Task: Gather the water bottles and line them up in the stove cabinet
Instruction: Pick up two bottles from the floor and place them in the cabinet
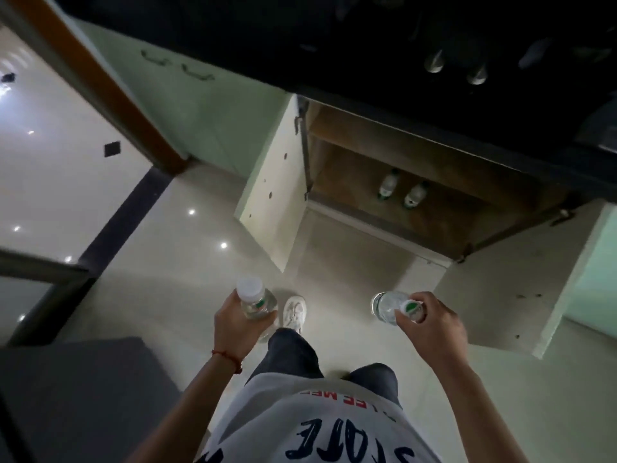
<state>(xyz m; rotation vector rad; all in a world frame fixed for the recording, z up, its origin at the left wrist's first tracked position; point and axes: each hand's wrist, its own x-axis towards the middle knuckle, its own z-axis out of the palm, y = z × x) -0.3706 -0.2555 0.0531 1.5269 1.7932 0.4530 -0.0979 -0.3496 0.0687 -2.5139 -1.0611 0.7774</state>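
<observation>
My left hand point(233, 324) grips a clear water bottle with a white cap point(256, 299), held upright. My right hand point(430, 324) holds a second clear bottle point(387, 307) by its green-capped neck, tilted away from me. Ahead, the stove cabinet point(430, 208) stands with both doors open. Two water bottles point(387, 184) point(415, 194) stand side by side on its wooden floor. Both hands are well short of the cabinet, above the tiled floor.
The left cabinet door point(277, 185) and right cabinet door point(507, 285) swing out toward me. A dark countertop with stove knobs point(434, 61) overhangs the cabinet. A grey surface point(83, 396) lies at my lower left. My shoe point(294, 312) steps on the pale floor.
</observation>
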